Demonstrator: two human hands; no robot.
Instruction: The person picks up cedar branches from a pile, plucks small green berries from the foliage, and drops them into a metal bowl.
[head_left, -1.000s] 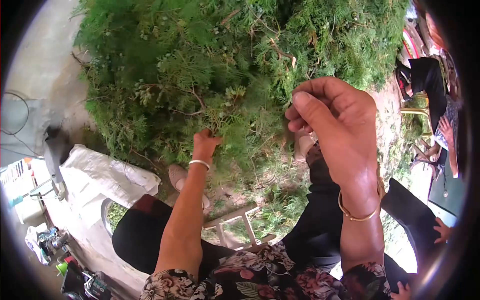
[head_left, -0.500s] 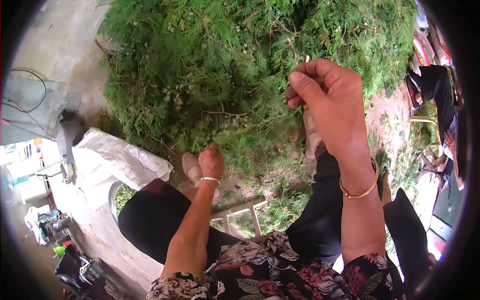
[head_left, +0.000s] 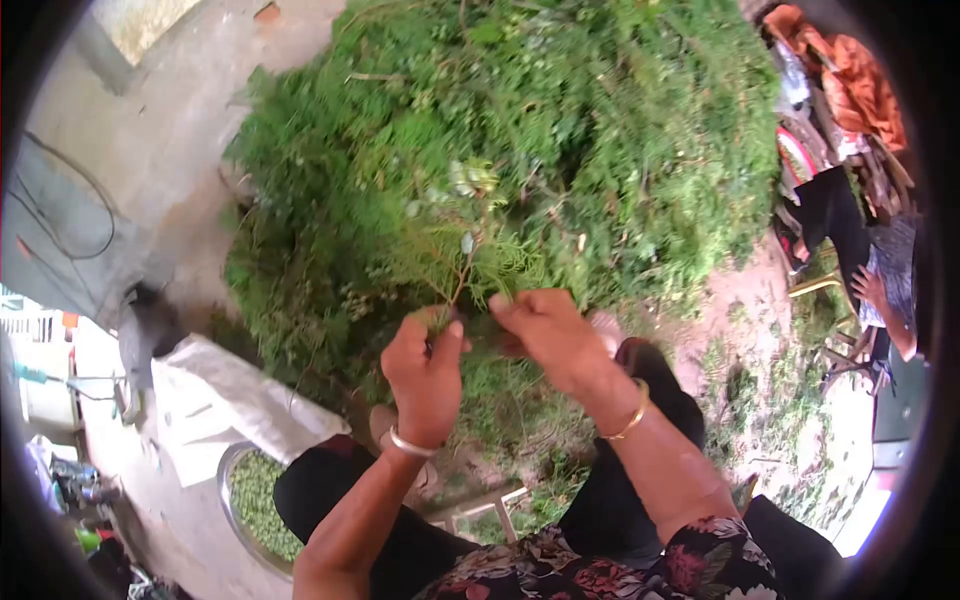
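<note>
My left hand [head_left: 425, 375], with a pale bangle at the wrist, pinches the brown stem of a small conifer sprig [head_left: 466, 268]. The sprig points away from me and has feathery green leaves, with pale green cones around its upper end. Just right of the stem is my right hand [head_left: 550, 335], wearing a gold bangle. Its thumb and fingers are pinched together at the edge of the sprig's leaves; what lies between them is blurred. Beyond both hands spreads a large heap of cut conifer branches [head_left: 600, 150].
At lower left, a round metal basin [head_left: 232, 500] holds small green pieces beside a white sack [head_left: 225, 385]. A wooden frame [head_left: 480, 512] stands between my legs. Another person's hand [head_left: 870, 287] shows at right, near an orange cloth [head_left: 850, 75].
My right hand has come down and left from its raised position to beside my left hand. My left hand now holds up a conifer sprig. The view has shifted, showing more of the basin.
</note>
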